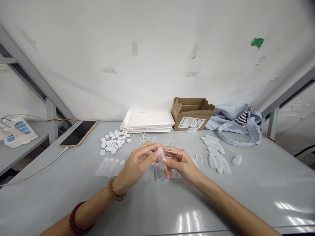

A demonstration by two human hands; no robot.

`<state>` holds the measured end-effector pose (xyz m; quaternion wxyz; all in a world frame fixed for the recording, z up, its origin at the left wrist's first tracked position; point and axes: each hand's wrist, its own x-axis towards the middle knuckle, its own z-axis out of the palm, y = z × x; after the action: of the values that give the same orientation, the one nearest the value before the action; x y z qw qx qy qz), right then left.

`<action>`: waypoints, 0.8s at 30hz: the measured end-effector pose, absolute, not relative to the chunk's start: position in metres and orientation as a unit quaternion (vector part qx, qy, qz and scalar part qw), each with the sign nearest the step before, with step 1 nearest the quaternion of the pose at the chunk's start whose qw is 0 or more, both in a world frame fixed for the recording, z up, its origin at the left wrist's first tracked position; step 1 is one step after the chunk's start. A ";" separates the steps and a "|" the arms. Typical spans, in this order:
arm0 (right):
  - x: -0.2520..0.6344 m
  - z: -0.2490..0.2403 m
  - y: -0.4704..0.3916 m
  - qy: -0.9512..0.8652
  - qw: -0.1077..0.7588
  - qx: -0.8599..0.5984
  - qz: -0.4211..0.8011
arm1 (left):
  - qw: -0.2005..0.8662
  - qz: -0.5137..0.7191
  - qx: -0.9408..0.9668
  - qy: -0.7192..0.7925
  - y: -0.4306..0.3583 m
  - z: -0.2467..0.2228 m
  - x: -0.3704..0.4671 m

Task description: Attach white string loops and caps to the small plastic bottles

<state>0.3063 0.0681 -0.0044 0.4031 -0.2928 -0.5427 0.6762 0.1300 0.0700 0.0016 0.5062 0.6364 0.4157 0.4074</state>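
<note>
Between both hands, above the grey table, is a small translucent bottle [161, 159], held upright. My left hand [141, 162] pinches it near its top. My right hand [179, 162] grips its side with the thumb, and a thin white strip [173, 152] lies along its fingers. Beneath and beside the hands runs a row of translucent bottles [151, 172], partly hidden by them. More such bottles [110, 166] stand in line at the left. Behind the hands are thin white looped pieces [145, 137]. A heap of small white caps [114, 141] lies at the back left.
A phone [78, 133] on a cable lies at the left. White sheets [147, 120], an open cardboard box [193, 114] and a light blue cloth [236, 123] line the wall. Loose translucent pieces [219, 162] lie at the right on the grey table [258, 193].
</note>
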 end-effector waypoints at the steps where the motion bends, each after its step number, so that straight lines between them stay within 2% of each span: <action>1: 0.306 -0.005 0.068 -0.538 0.405 -0.293 0.678 | 0.505 0.409 0.637 0.415 0.070 0.001 0.130; 5: 0.308 -0.009 0.069 -0.524 0.406 -0.290 0.690 | 0.451 0.415 0.672 0.417 0.068 -0.001 0.128; 9: 0.309 -0.008 0.069 -0.510 0.403 -0.292 0.702 | 0.268 0.402 0.786 0.385 0.066 -0.002 0.126; 12: 0.309 -0.005 0.069 -0.495 0.404 -0.292 0.711 | 0.182 0.372 0.840 0.351 0.065 -0.001 0.126; 20: 0.310 -0.004 0.069 -0.511 0.377 -0.296 0.713 | 0.090 0.377 0.861 0.329 0.070 0.006 0.127; 24: 0.312 -0.002 0.071 -0.545 0.409 -0.353 0.641 | 0.053 0.373 0.874 0.308 0.077 0.007 0.123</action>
<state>0.3118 0.0708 -0.0021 0.4093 -0.3534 -0.5449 0.6408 0.1235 0.0766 0.0071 0.0526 0.8737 0.3082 0.3726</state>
